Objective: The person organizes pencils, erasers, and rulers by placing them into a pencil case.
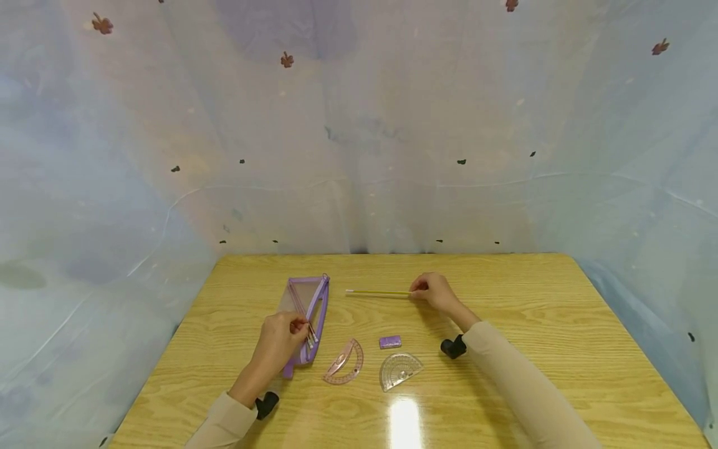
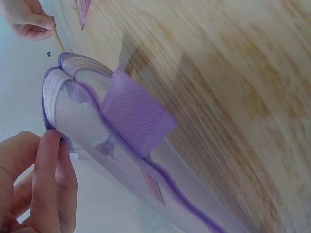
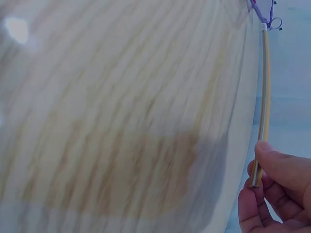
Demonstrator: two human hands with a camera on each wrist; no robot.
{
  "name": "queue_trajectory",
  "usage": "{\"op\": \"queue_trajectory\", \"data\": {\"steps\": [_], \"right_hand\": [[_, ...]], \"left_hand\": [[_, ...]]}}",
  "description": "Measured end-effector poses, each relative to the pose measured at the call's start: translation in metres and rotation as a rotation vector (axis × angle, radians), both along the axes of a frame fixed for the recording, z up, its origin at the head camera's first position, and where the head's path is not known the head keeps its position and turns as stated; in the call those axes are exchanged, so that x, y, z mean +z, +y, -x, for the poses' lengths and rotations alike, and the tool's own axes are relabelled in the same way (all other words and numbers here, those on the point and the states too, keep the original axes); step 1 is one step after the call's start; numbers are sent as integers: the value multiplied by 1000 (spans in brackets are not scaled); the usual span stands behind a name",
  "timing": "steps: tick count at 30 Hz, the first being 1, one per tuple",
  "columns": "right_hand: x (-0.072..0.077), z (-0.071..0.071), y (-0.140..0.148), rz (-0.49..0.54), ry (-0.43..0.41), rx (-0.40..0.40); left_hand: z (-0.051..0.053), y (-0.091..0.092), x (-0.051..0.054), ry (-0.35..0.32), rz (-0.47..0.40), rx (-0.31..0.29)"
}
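Observation:
A purple mesh pouch (image 1: 291, 293) with several thin pencils inside lies at the table's left. My left hand (image 1: 280, 340) pinches the pouch's edge near its front end; in the left wrist view, the fingertips of the hand (image 2: 43, 179) meet the mesh pouch (image 2: 82, 116), and a purple fabric tab (image 2: 138, 111) sticks out. My right hand (image 1: 437, 292) holds a yellow pencil (image 1: 378, 292) by its right end, pointing left toward the pouch. In the right wrist view the thumb and fingers of the hand (image 3: 284, 187) pinch the end of the pencil (image 3: 265, 92).
Between the hands, nearer the front, are a pink protractor (image 1: 356, 369), a purple eraser (image 1: 389, 342) and a clear protractor (image 1: 399, 370). A patterned curtain (image 1: 359, 125) hangs behind the wooden table (image 1: 533, 312).

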State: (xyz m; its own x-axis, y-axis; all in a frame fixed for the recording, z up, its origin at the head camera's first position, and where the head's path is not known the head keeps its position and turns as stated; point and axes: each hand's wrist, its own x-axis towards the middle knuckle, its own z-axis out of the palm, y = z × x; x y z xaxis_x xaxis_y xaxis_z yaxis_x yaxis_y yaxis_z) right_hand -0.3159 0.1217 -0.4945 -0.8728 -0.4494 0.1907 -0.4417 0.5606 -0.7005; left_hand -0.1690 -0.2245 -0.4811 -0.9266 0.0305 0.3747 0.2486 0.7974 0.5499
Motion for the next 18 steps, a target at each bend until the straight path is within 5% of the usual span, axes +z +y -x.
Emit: {"op": "queue_trajectory", "data": {"steps": [18], "right_hand": [[8, -10, -30, 0, -31, 43]], "left_hand": [[0, -1, 3, -34, -3, 1]]}}
